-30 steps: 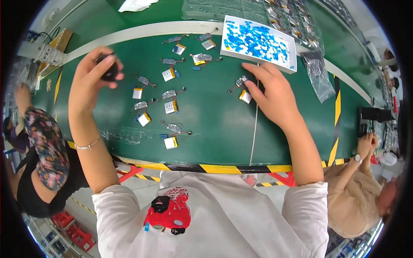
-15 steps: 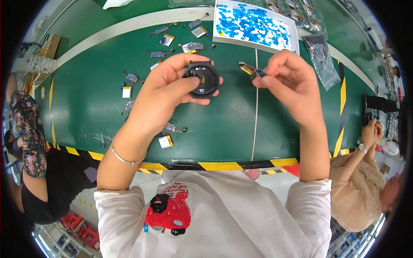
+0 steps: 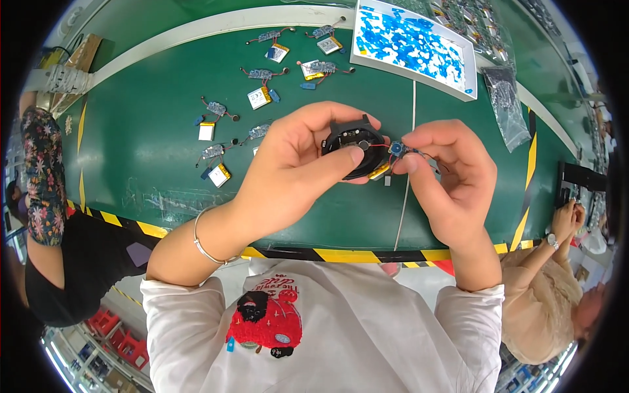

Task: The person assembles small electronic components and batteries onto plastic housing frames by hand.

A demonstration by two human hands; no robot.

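My left hand (image 3: 298,160) is closed around a round black watch case (image 3: 337,135), tilted with its hollow side showing. The left thumb presses inside it, beside a small round dark part (image 3: 364,146). Between the thumb and fingertips of my right hand (image 3: 458,177) is a small blue circuit board (image 3: 396,149) with thin wires. A red wire runs from this board to the round part in the case. At the case's lower right edge hangs a small battery with a yellow edge (image 3: 379,171); how it joins the board is hard to see.
Several wired circuit boards with batteries (image 3: 259,98) lie on the green table (image 3: 314,216). A white box (image 3: 419,73) of blue pieces and a clear bag (image 3: 508,108) stand at the back right. People sit on both sides.
My right hand has brought the circuit board left and down to the case. The case has tilted, and my left thumb now holds a small round part in it. The view has shifted.
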